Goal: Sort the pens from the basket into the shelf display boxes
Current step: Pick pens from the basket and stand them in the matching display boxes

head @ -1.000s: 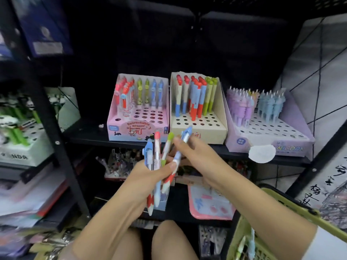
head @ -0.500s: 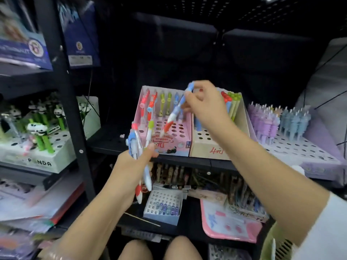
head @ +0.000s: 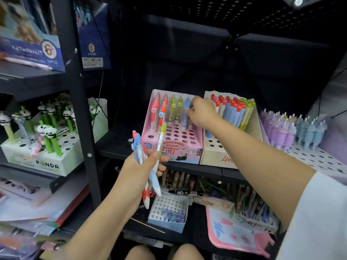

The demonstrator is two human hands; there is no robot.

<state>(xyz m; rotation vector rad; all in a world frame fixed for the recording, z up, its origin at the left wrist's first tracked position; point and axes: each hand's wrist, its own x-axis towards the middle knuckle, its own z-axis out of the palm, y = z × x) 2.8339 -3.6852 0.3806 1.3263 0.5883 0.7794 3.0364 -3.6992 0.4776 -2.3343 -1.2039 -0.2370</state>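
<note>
My right hand reaches up into the back row of the pink cardboard display box printed "retractable eraser", which sits on the black metal shelf. Its fingers are curled in a pinch round the upper part of a blue cartoon-topped pen, which stands upright at the right end of that row, beside two green pens and two red-orange pens. The front rows of holes in the pink box show open.

My left hand is lower and nearer to me, in front of the shelf edge. Its grip is closed round a small bunch of loose pens: one with a blue top, one with a red-and-white lower end, and one slim white pen with a yellow-green cap that rises tilted across the pink box's front. Their lower ends stick out below my fist.

Just right of the pink box, touching it, stands a beige cardboard display box with red-topped, blue and green pens packed along its back. Further right is a lilac perforated tray of purple and pale blue pens. To the left, on another shelf, a white box marked "PANDA" holds green panda-topped pens
</note>
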